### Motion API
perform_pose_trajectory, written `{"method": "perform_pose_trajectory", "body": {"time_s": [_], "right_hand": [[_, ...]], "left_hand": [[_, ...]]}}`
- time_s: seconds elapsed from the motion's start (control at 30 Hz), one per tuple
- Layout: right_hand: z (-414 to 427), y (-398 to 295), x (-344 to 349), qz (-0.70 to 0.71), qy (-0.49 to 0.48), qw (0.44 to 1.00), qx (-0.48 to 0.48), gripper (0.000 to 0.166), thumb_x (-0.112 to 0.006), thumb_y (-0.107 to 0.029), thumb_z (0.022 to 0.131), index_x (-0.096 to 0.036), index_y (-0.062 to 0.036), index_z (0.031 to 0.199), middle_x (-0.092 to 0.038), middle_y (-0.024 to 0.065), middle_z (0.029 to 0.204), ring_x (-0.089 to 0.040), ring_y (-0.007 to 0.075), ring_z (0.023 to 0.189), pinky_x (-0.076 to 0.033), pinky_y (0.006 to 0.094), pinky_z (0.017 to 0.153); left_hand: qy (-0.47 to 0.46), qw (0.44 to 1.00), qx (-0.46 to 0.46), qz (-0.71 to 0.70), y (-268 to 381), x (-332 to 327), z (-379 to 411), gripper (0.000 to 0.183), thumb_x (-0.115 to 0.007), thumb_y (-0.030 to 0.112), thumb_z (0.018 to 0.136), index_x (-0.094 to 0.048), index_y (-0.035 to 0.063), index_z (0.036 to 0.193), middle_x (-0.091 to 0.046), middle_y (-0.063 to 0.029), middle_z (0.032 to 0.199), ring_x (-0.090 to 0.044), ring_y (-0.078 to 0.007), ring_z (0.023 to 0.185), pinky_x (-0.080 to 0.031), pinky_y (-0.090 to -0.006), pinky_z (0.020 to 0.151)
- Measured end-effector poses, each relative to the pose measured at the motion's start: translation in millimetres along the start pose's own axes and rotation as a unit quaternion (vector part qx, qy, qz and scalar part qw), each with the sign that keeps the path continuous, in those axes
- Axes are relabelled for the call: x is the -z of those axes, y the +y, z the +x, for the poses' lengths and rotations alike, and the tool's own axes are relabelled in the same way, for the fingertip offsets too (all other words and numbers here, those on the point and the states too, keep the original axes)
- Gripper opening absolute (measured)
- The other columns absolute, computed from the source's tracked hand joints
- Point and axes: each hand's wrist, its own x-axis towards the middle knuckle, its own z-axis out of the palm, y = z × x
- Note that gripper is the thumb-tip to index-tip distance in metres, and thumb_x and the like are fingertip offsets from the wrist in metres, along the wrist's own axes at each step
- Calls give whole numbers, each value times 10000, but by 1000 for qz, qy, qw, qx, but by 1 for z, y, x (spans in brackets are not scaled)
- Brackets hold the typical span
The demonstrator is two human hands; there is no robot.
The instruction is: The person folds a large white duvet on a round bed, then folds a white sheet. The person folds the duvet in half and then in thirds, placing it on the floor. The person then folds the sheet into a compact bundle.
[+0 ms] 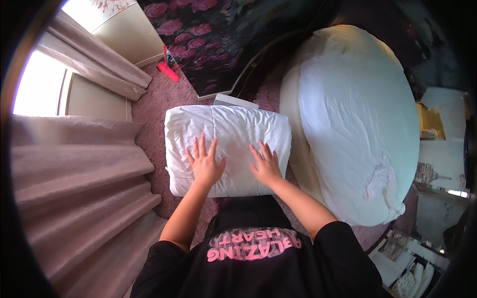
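A thick white duvet [231, 123], folded into a rectangular bundle, lies right in front of me. Quilting seams and wrinkles run over its top. My left hand [205, 164] rests palm down on its left half with the fingers spread. On the right half is my right hand [266, 165], also palm down, its fingers apart and slightly blurred. Neither hand grips the fabric. What supports the bundle underneath is mostly hidden; a white and grey flat edge [236, 101] shows just behind it.
A mattress with a loose white sheet [357, 123] stands close on the right. Pinkish curtains [82, 178] hang at the left by a window [41, 85]. Behind stands a dark floral panel [208, 41]. A bright pink object [168, 72] lies on the mauve carpet [156, 89].
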Motion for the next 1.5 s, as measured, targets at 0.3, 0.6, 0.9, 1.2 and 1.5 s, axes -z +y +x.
{"method": "perform_pose_trajectory", "body": {"time_s": [0.3, 0.6, 0.9, 1.2, 1.5], "right_hand": [[-95, -9, 41, 39, -69, 996, -39, 588, -626, -261, 823, -464, -153, 1378, -241, 187, 1519, -282, 335, 1393, -258, 532, 1101], [-164, 33, 59, 96, -45, 994, 4, 417, -601, -249, 837, -589, -78, 1217, -540, 170, 1242, -560, 320, 1113, -462, 395, 936], [-347, 108, 130, 384, 208, 899, -32, 195, -546, -174, 938, -653, -23, 999, -666, 88, 832, -637, 171, 776, -496, 285, 725], [-614, 235, 146, 541, 438, 670, -258, 207, -519, -170, 957, -646, -7, 948, -614, 27, 760, -575, 101, 710, -461, 233, 677], [-692, 273, 141, 589, 533, 510, -330, 203, -504, -166, 961, -634, -18, 912, -616, 48, 758, -564, 123, 666, -471, 250, 650]], "left_hand": [[-135, 982, -115, -72, 30, -10, -54, 695, -699, 373, 758, -455, 190, 1382, -287, -178, 1507, -204, -381, 1419, -150, -618, 1105], [-281, 910, -65, -299, 63, -6, -105, 543, -674, 358, 844, -542, 64, 1281, -610, -202, 1199, -599, -347, 1097, -483, -415, 917], [-364, 814, -254, -375, 276, -15, -201, 432, -643, 260, 896, -553, 24, 1247, -643, -165, 1133, -626, -235, 1049, -497, -347, 894], [-510, 735, -358, -268, 472, -67, -331, 390, -622, 228, 911, -565, 9, 1228, -654, -113, 1101, -623, -174, 1008, -487, -310, 891], [-572, 658, -453, -185, 611, -106, -362, 418, -628, 249, 904, -559, 3, 1236, -643, -124, 1110, -614, -180, 1022, -485, -309, 901]]}}
